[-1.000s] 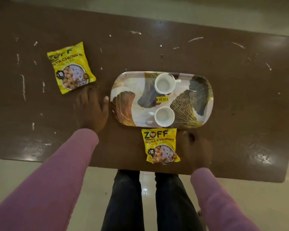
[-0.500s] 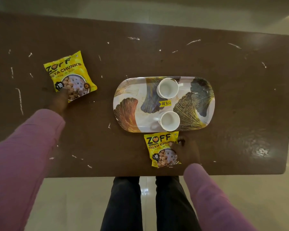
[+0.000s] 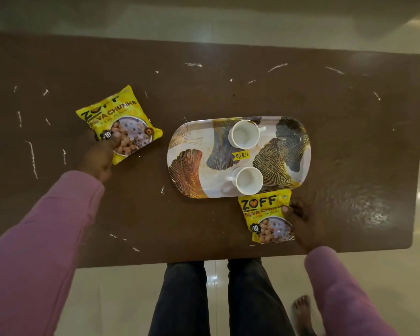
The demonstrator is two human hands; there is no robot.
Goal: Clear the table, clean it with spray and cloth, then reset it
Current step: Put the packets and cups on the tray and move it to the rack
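Observation:
On the brown table (image 3: 228, 93) lies an oval tray (image 3: 194, 146) printed with leaf patterns. It carries two empty white cups, one at the back (image 3: 244, 134) and one at the front (image 3: 249, 179). My left hand (image 3: 100, 156) grips the near corner of a yellow soya chunks packet (image 3: 121, 117) to the left of the tray. My right hand (image 3: 301, 221) pinches the right edge of a second yellow packet (image 3: 262, 214), which lies just in front of the tray near the table's front edge.
White smears and crumbs are scattered over the table top. A yellow price sticker (image 3: 240, 155) sits on the tray between the cups. My legs (image 3: 216, 299) stand against the table's front edge on a pale tiled floor (image 3: 121, 299).
My left hand moved left from beside the tray and took hold of the left packet. My right hand closed on the right edge of the front packet.

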